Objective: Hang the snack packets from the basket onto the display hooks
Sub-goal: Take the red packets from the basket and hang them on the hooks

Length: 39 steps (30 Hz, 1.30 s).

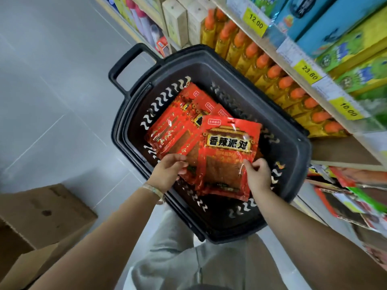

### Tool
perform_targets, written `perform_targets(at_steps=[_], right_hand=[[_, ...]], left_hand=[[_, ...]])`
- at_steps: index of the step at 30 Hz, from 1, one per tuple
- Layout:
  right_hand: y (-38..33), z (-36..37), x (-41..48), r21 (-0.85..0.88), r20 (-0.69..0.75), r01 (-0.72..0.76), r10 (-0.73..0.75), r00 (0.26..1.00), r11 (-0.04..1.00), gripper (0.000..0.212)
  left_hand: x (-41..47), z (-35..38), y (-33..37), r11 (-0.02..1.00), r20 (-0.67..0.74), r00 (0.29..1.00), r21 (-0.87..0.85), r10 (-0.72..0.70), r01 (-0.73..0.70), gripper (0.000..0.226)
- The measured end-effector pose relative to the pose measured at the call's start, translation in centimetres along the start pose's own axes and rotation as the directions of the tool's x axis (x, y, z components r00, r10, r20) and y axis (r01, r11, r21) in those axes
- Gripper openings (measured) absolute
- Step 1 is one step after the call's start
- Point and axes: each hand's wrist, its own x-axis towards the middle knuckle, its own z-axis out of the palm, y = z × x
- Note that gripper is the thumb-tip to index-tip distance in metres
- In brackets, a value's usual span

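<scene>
Inside the black basket (304,151), both hands are on the red snack packets. Both forearms reach forward and down from the bottom edge of the frame, converging on the near half of the basket.

The left hand (167,170), with a pale wristband (152,190) on its wrist, is knuckles-up, its fingers curled over the near edge of the lower packets (167,130) and gripping them. Its fingertips are partly tucked against the film and cannot be separated.

The right hand (258,174) pinches the right side of the top packet (228,151) between thumb and curled fingers. This packet lies face up, header towards the far end, overlapping the others.

The lower packets are fanned towards the far left wall. Several header corners show, but the exact count cannot be established. The basket floor beneath is in shadow.

Shelving on the right carries orange-capped bottles (272,68) and yellow price tags (256,21). Lower right, hanging packets (345,195) are blurred and cut by the frame edge, and their hooks cannot be made out. A cardboard box (41,216) at lower left is also cut off. Grey trousers (188,258) show between the arms.
</scene>
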Motion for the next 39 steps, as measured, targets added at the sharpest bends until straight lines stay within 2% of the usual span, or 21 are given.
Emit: perform_targets(at_steps=[4, 6, 8, 10, 13, 15, 17, 20, 22, 23, 27, 29, 32, 34, 36, 39], right_hand=[[-3.7, -1.6, -2.0, 0.256, 0.208, 0.016, -0.072, 0.975, 0.966, 0.014], [-5.6, -2.4, -3.1, 0.331, 0.291, -0.008, -0.094, 0.952, 0.944, 0.022], [-7.4, -2.8, -4.1, 0.427, 0.378, -0.087, -0.09, 0.922, 0.9, 0.02], [-8.5, -2.7, -4.8, 0.509, 0.494, -0.231, -0.062, 0.867, 0.829, 0.018], [-9.0, -1.7, -5.1, 0.537, 0.596, -0.408, 0.01, 0.803, 0.738, 0.025], [-8.5, -0.6, -4.7, 0.52, 0.612, -0.468, 0.071, 0.788, 0.714, 0.028], [-7.4, 0.6, -3.8, 0.464, 0.619, -0.505, 0.141, 0.773, 0.728, 0.031], [-4.8, 2.5, -1.7, 0.392, 0.545, -0.595, 0.344, 0.765, 0.702, 0.043], [-2.8, 3.5, -0.2, 0.352, 0.45, -0.63, 0.465, 0.762, 0.693, 0.041], [-2.1, 3.9, 0.4, 0.332, 0.401, -0.652, 0.524, 0.752, 0.681, 0.041], [0.6, 5.5, 2.2, 0.256, 0.202, -0.715, 0.687, 0.698, 0.651, 0.083], [1.5, 6.1, 2.6, 0.192, 0.141, -0.716, 0.703, 0.697, 0.671, 0.097], [2.4, 6.7, 2.7, 0.206, 0.12, -0.71, 0.703, 0.701, 0.673, 0.109], [2.8, 6.6, 2.4, 0.232, 0.121, -0.723, 0.718, 0.685, 0.65, 0.112], [3.3, 6.2, 2.1, 0.209, 0.066, -0.699, 0.703, 0.708, 0.684, 0.107], [4.1, 5.5, 1.2, 0.193, 0.05, -0.595, 0.598, 0.8, 0.78, 0.073]], left_hand=[[0.2, -0.3, 0.9, 0.997, 0.012, 1.0, 0.071, -0.006, 0.005, 0.013], [0.4, -0.2, 1.3, 0.99, -0.003, 1.0, 0.143, 0.016, -0.015, 0.044], [0.5, -0.1, 2.0, 0.994, 0.0, 0.999, 0.106, 0.039, -0.039, 0.069], [0.7, -0.3, 2.9, 0.998, 0.075, 0.995, 0.031, 0.061, -0.063, 0.064], [1.6, -1.6, 3.3, 0.994, 0.145, 0.984, -0.023, -0.1, 0.104, 0.065], [2.2, -2.4, 2.7, 0.988, 0.091, 0.987, -0.06, -0.133, 0.139, 0.061], [2.6, -2.7, 1.9, 0.994, -0.009, 0.996, -0.061, -0.089, 0.089, 0.044], [2.9, -3.0, 0.4, 0.993, -0.204, 0.979, 0.111, -0.006, 0.03, 0.03], [3.2, -3.2, -0.5, 0.981, -0.279, 0.96, 0.189, 0.017, 0.037, 0.027], [3.3, -3.3, -0.8, 0.98, -0.278, 0.96, 0.199, 0.026, 0.031, 0.026], [3.9, -3.3, -1.2, 0.958, -0.238, 0.97, 0.285, 0.045, 0.026, 0.034], [4.1, -3.4, -1.2, 0.952, -0.231, 0.972, 0.305, 0.035, 0.038, 0.038], [4.3, -3.7, -1.3, 0.946, -0.201, 0.979, 0.323, 0.043, 0.025, 0.038], [4.2, -3.6, -1.2, 0.941, -0.189, 0.98, 0.338, 0.059, 0.009, 0.035], [4.3, -3.7, -1.2, 0.941, -0.173, 0.983, 0.339, 0.064, -0.001, 0.029], [4.2, -3.8, -1.1, 0.955, -0.138, 0.989, 0.296, 0.05, -0.007, 0.026]])
